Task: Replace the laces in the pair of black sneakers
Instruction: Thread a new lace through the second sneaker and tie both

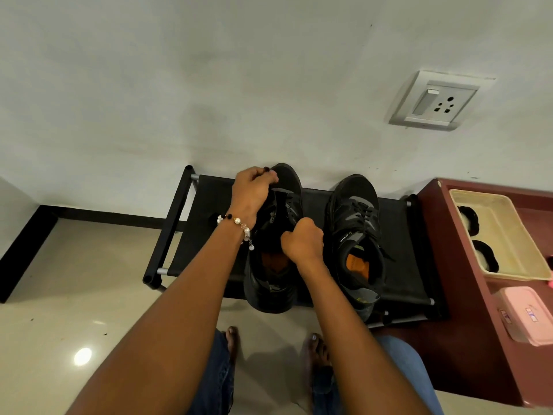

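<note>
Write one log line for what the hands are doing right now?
left hand: pinching tongue of left sneaker | right hand: gripping its laces | right sneaker: laced, untouched

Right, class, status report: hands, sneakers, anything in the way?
Left hand pinching near left sneaker toe; right hand gripping its lacing. Right sneaker laced, untouched. Nothing in the way.

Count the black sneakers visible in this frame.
2. The left sneaker sits on the black rack, with both hands on it. The right sneaker sits beside it, untouched. None seem hidden.
</note>
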Motion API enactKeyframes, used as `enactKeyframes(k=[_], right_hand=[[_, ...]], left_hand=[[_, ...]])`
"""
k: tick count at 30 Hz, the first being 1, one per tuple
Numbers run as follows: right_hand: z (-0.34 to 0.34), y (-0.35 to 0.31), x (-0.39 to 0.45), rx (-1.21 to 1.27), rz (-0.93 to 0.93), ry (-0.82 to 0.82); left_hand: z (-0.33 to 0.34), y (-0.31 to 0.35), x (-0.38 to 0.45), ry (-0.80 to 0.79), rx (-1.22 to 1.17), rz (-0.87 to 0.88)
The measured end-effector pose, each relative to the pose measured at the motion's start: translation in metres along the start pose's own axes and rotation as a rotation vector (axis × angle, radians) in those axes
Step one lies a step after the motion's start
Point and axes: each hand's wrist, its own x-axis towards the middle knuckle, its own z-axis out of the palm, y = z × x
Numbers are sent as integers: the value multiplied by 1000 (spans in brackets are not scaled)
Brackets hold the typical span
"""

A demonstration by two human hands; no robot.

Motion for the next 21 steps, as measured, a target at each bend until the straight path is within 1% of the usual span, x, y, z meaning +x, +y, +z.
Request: enactKeyframes(k=[2, 3, 5, 6, 8, 9, 11, 13, 14, 15, 17, 19, 21], right_hand=[[-10, -2, 5, 118, -40, -123], [-18, -5, 8, 230, -55, -181], [-35, -8, 15, 533, -90, -268], [-43, -10, 17, 657, -115, -268], [-55, -12, 22, 771, -194, -161], [-58, -11, 25, 763, -272, -84], [-60, -9, 28, 601, -478, 33], [-58, -9, 33, 389, -668, 101], [-58, -10, 36, 323, -738, 115], [-58, -11, 40, 284, -775, 112], [-59, -11, 40, 270, -765, 55], [-63, -8, 36, 337, -695, -67], [-72, -4, 32, 385, -648, -147]], left_hand=[[-4, 12, -2, -47, -37, 68], [-7, 18, -5, -70, -28, 131], [-10, 30, -12, -121, -15, 249], [-11, 36, -16, -147, -8, 296], [-15, 45, -23, -205, 32, 388], [-16, 49, -26, -255, 68, 432], [-20, 55, -30, -378, 187, 491], [-23, 57, -32, -480, 288, 503], [-24, 58, -32, -507, 301, 501], [-27, 58, -33, -510, 293, 501], [-32, 58, -32, -454, 243, 499], [-36, 57, -29, -322, 170, 480], [-39, 53, -20, -131, 63, 426]])
